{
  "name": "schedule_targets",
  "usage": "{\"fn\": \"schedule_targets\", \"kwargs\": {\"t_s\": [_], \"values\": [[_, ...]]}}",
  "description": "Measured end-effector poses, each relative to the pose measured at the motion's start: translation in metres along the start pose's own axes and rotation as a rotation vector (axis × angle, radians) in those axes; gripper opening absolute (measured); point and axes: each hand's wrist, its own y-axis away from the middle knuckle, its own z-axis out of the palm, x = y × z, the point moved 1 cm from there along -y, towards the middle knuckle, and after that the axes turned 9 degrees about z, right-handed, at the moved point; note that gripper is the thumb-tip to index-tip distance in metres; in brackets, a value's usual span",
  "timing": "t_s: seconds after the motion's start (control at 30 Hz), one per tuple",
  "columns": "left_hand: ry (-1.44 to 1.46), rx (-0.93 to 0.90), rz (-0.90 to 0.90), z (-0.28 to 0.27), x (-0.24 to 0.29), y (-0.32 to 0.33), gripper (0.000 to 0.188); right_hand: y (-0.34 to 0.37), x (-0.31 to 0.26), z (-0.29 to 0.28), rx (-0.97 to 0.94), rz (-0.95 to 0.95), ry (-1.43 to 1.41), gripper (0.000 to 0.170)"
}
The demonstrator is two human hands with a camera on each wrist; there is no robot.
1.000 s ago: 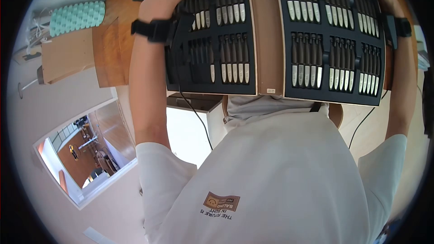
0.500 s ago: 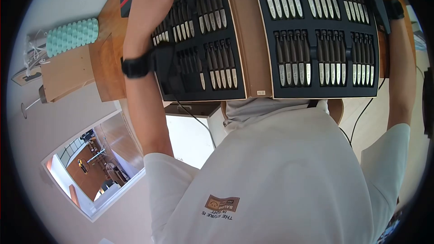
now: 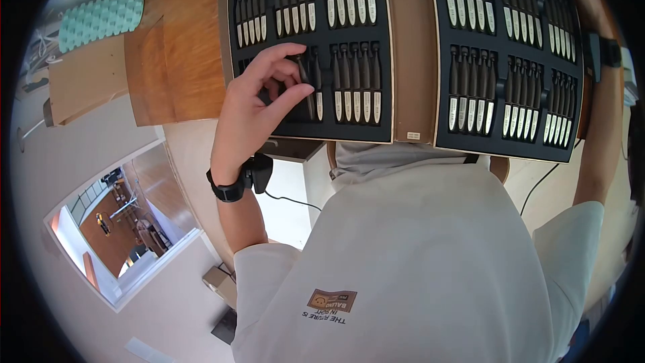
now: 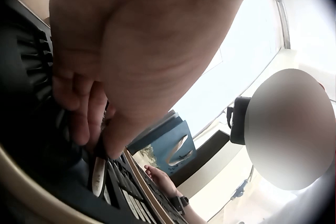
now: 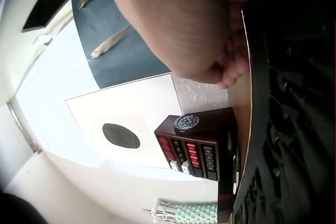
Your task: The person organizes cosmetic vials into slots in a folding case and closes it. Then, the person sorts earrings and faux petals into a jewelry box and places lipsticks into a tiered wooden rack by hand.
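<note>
We pinch a dark stick (image 3: 304, 70) between the thumb and fingers of our left hand (image 3: 259, 104), above the lower left part of the left tray (image 3: 349, 33). White-tipped sticks (image 3: 357, 87) stand in rows beside it. Our right hand (image 5: 173, 24) is by the edge of the case (image 3: 411, 60); we cannot tell whether it grips. Beyond stand a rack (image 5: 202, 145) and a blue bag (image 5: 105, 29).

The left arm (image 3: 243, 223) reaches forward, the left hand (image 3: 259, 104) pinching with thumb (image 3: 293, 99) and forefinger (image 3: 283, 51), while the right arm (image 3: 600, 154) stretches farther out, the right hand (image 5: 173, 24) loosely curled.
</note>
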Motion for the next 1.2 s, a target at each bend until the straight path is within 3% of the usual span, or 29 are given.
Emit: {"fn": "schedule_targets", "kwargs": {"t_s": [0.03,0.3,0.6,1.2], "values": [[0.004,0.006,-0.007,0.001,0.001,0.001,0.048,-0.003,0.000,-0.001,-0.050,0.006,-0.117,0.028],[-0.283,-0.092,0.006,0.002,0.013,0.002,0.063,-0.005,0.003,-0.002,-0.063,-0.004,-0.110,0.028],[-0.565,-0.041,0.174,0.008,0.017,0.020,0.049,-0.004,0.004,-0.002,-0.065,0.002,-0.115,0.027],[-0.596,-0.107,0.119,0.006,0.028,0.016,0.049,-0.005,0.004,-0.001,-0.059,0.015,-0.145,0.026]]}}
